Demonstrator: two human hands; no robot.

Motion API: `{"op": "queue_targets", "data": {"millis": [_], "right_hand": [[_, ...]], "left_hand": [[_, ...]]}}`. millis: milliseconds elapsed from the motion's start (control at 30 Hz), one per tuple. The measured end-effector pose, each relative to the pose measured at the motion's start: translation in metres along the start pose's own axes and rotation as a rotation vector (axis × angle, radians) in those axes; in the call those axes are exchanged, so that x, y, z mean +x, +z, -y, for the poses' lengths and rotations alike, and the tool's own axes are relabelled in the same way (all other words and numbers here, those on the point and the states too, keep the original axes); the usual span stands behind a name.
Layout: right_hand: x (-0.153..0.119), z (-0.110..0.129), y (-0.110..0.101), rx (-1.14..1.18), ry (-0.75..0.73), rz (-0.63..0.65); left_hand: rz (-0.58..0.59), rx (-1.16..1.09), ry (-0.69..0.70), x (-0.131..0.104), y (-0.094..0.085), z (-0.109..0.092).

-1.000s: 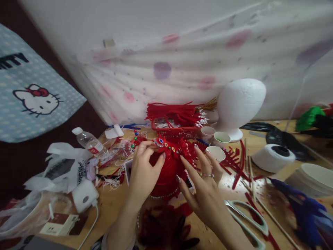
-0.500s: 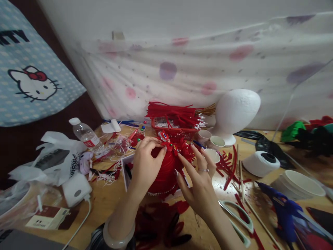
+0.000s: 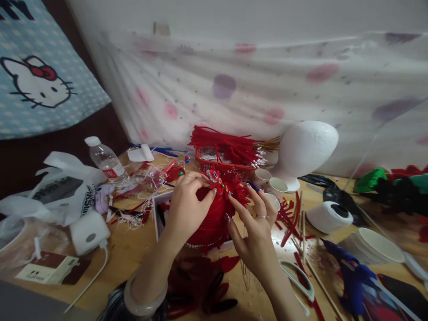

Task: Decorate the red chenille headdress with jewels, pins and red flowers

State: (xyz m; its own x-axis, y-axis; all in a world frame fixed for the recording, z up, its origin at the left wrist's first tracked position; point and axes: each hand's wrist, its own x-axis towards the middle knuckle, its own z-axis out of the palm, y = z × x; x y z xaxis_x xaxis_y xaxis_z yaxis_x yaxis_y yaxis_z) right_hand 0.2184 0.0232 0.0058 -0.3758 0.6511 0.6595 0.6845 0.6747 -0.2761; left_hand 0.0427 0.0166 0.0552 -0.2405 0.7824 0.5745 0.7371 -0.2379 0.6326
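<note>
Flanking the red beaded piece [image 3: 212, 223], we pinched its jewelled ornament [image 3: 219, 180] in our left hand [image 3: 193, 203] and held our right hand [image 3: 253, 232] wide alongside, seemingly to steady it.

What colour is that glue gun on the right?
Blue; the glue gun shows best in the head view.

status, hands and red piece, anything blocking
Left hand on jeweled red piece. Right hand close by, contact unclear. Scissors off to the right, not blocking.

A spotted sheet [image 3: 197, 104] is hanging across a pale wall [image 3: 254, 18] behind the far edge of a wooden table [image 3: 129, 254].
</note>
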Motion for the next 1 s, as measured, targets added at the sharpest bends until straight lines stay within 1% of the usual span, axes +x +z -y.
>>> {"op": "queue_targets", "data": {"millis": [133,533,700,800,1000], "right_hand": [[0.0009,-0.001,0.0013,0.004,0.006,0.002],[0.0006,0.0001,0.0038,0.049,0.037,0.019],[-0.0003,0.0019,0.0067,0.038,0.039,0.018],[-0.0011,0.0045,0.0059,0.033,0.04,0.008],[0.0011,0.0053,0.0002,0.053,0.039,-0.062]], "left_hand": [[0.053,-0.026,-0.005,0.0019,-0.0026,-0.0003],[-0.012,0.013,-0.029,0.0008,0.0027,-0.0012],[-0.011,0.005,-0.023,-0.0011,0.0033,0.0015],[-0.008,-0.004,-0.027,-0.0014,0.0037,0.0018],[0.002,-0.018,-0.043,-0.0004,0.0018,0.0025]]}}
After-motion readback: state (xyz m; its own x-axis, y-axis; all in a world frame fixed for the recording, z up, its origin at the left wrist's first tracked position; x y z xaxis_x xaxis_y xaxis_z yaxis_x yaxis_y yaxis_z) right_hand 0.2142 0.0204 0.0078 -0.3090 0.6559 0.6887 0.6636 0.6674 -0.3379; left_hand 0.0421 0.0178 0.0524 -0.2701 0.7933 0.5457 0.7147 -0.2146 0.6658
